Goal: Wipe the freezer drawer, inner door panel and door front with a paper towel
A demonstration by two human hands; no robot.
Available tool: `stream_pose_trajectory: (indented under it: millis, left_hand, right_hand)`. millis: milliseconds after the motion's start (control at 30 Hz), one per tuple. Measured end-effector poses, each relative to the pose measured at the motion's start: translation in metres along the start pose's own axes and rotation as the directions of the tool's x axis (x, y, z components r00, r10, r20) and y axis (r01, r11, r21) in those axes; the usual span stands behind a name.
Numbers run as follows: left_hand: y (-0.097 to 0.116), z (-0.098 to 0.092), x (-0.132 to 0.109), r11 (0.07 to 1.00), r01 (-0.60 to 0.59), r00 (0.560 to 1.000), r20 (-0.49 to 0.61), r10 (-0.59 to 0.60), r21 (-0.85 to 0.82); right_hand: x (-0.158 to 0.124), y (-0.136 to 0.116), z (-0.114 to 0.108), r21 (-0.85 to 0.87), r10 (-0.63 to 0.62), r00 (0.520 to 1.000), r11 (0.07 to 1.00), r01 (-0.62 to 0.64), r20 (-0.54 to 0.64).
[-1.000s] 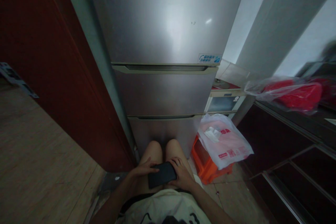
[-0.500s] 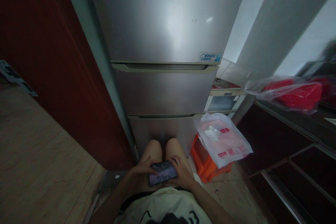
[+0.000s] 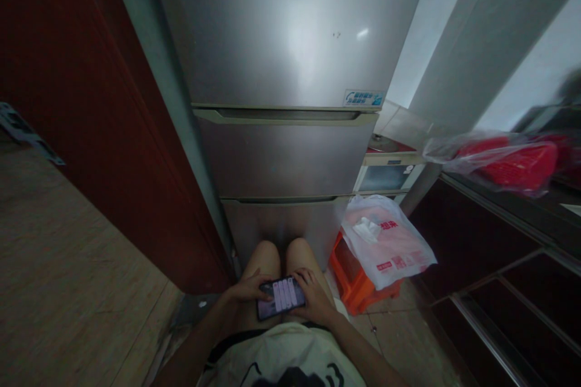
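Observation:
A smartphone lies sideways over my lap, its lit screen facing up with several pale upright panels on it. My left hand grips its left end, the thumb reaching over the screen's edge. Around the right end closes my right hand, fingers along the top edge and thumb near the lower edge. The undersides of both hands are hidden. My bare knees point toward the fridge's lowest drawer.
A silver fridge stands straight ahead. To the right, an orange stool carries a white plastic bag. Further right, a clear bag with red contents sits on the counter above dark cabinets. A red-brown door is at left.
The phone's screen has switched from a dark purple picture to several light panels. Both hands keep the same hold, and the view has barely shifted.

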State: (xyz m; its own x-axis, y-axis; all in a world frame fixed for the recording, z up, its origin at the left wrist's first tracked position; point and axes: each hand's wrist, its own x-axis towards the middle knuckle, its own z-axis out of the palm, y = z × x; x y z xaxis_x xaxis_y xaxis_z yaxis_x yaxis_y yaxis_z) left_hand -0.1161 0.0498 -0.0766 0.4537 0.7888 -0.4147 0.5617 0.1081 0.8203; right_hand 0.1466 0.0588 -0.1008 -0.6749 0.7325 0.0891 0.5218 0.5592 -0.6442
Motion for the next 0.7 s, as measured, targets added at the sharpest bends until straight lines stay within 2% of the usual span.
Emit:
stream_pose_trajectory:
  millis: [267,467,700]
  left_hand:
    - [0.002,0.002,0.001,0.996,-0.031,0.999,0.008,0.032,-0.088]
    - [0.005,-0.007,-0.003,0.994,-0.056,0.994,0.090,0.064,-0.096]
    - [-0.001,-0.003,-0.003,0.999,0.018,1.000,0.018,-0.017,-0.046]
  right_hand:
    - [0.000,0.000,0.000,-0.006,0.008,1.000,1.000,-0.008,0.011]
    - [0.001,0.001,-0.001,0.012,0.004,1.000,1.000,-0.004,-0.002]
    - [0.001,0.007,0.002,0.008,0.001,1.000,1.000,-0.001,-0.020]
